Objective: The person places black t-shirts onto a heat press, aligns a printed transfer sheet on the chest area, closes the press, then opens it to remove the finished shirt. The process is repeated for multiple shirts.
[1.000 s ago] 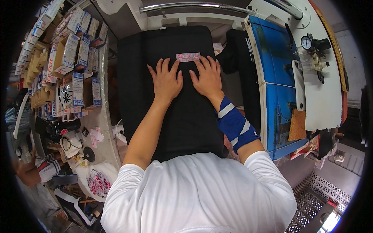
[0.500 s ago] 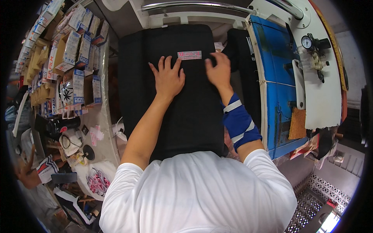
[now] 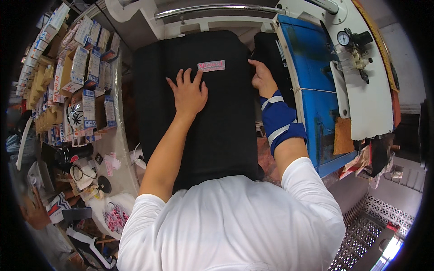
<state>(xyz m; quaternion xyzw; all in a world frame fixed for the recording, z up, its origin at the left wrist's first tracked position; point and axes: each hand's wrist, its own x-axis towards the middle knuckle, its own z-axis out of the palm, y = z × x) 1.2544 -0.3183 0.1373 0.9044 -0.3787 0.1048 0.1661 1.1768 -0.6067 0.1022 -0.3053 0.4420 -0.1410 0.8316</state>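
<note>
A smooth black cloth [image 3: 217,122] lies spread out before me, with rounded far corners. Near its far end sits a small silver label with pink lettering [image 3: 211,66]. My left hand [image 3: 189,95] rests flat on the cloth, fingers spread, the index fingertip at the label's lower left edge. At the cloth's right edge is my right hand [image 3: 264,77], turned on its side with its index finger stretched toward that edge and the thumb apart. Its other fingers are partly hidden, and I see nothing held. A blue band with pale stripes [image 3: 281,118] wraps my right forearm.
Another black cloth [image 3: 267,49] lies to the right, beside a blue panel [image 3: 309,58]. Beyond are a pressure gauge [image 3: 343,38] and fittings. A metal bar [image 3: 221,7] crosses the far side. Stacked cartons [image 3: 79,67] and a cluttered bench [image 3: 110,149] line the left.
My right hand has moved off the area beside the label to the cloth's right edge and turned sideways. My left hand stays flat by the label. The whole view has shifted slightly.
</note>
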